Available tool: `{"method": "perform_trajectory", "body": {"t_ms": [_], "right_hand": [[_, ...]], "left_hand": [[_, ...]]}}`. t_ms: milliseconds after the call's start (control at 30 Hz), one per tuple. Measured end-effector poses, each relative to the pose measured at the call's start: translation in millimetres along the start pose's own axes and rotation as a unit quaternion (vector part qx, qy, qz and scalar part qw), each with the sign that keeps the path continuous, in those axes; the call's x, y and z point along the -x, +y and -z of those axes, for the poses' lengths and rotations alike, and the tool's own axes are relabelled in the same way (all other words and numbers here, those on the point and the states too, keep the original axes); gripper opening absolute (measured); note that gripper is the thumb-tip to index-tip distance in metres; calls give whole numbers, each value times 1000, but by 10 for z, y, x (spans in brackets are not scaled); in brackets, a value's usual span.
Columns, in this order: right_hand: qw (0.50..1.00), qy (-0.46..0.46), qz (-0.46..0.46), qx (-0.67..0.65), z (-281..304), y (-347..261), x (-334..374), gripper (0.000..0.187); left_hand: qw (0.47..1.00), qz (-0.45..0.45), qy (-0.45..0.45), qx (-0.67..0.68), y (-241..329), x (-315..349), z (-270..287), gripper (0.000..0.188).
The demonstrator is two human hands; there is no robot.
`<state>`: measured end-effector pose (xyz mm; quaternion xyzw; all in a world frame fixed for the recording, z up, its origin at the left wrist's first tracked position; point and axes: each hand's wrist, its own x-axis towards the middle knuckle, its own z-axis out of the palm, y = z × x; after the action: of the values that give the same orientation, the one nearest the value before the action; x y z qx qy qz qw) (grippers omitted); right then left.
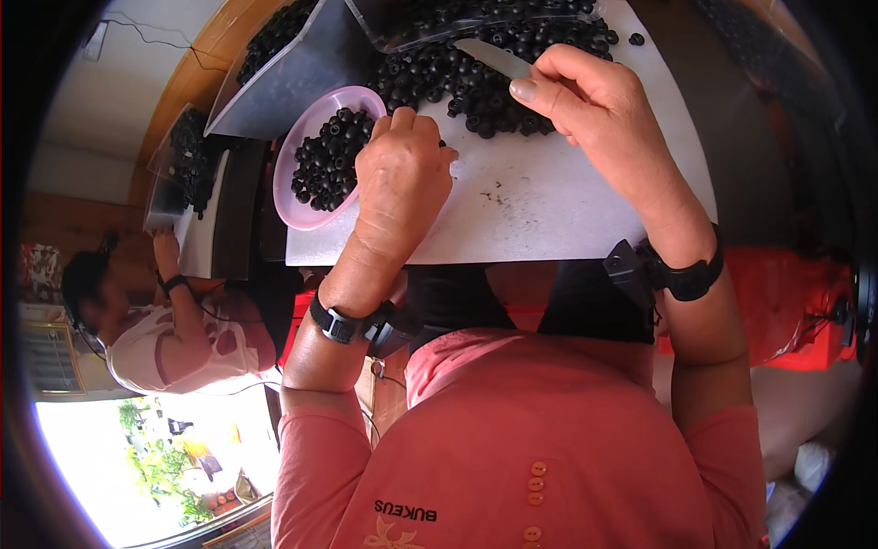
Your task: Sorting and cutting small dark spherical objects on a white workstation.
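My left hand (407,174) is closed, back of the hand up, beside the right rim of a pink oval bowl (285,188). A dark bit shows by its thumb, but the fingers hide most of what they hold. Many small black round pieces with holes (331,151) fill the bowl. In my right hand (590,96) is a small knife (494,58), its pale blade pointing left over a heap of the same black pieces (498,105). That heap spreads across the far part of a white work surface (549,220).
A grey tray wall (274,82) stands behind the bowl, and a clear container edge (476,27) crosses the heap. One loose black piece (637,39) lies far right. At left, another person (197,339) works at a similar table. Something red (786,306) stands at right.
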<state>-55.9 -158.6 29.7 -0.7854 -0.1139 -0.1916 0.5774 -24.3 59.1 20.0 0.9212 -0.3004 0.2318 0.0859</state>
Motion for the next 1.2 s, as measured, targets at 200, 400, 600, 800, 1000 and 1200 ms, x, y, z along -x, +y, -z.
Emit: {"method": "perform_trajectory", "body": {"t_ms": [200, 400, 600, 800, 1000, 1200], "right_hand": [[1000, 1, 8, 5, 1, -3, 1, 26], [1000, 1, 9, 5, -2, -1, 0, 26], [1000, -1, 3, 10, 1, 1, 4, 25], [1000, -2, 5, 11, -2, 13, 0, 25], [1000, -10, -16, 8, 16, -35, 3, 25], [999, -32, 9, 12, 30, -29, 0, 24]], "left_hand": [[996, -36, -21, -84, 10, -61, -32, 15], [997, -37, -25, -66, -54, -130, -85, 16], [998, -35, -16, -56, -102, -118, -90, 16], [985, -84, -83, -123, -110, -171, -67, 12], [987, -125, -47, -92, -183, -258, -116, 11], [753, 190, -119, 618, 37, -163, 51, 23]]}}
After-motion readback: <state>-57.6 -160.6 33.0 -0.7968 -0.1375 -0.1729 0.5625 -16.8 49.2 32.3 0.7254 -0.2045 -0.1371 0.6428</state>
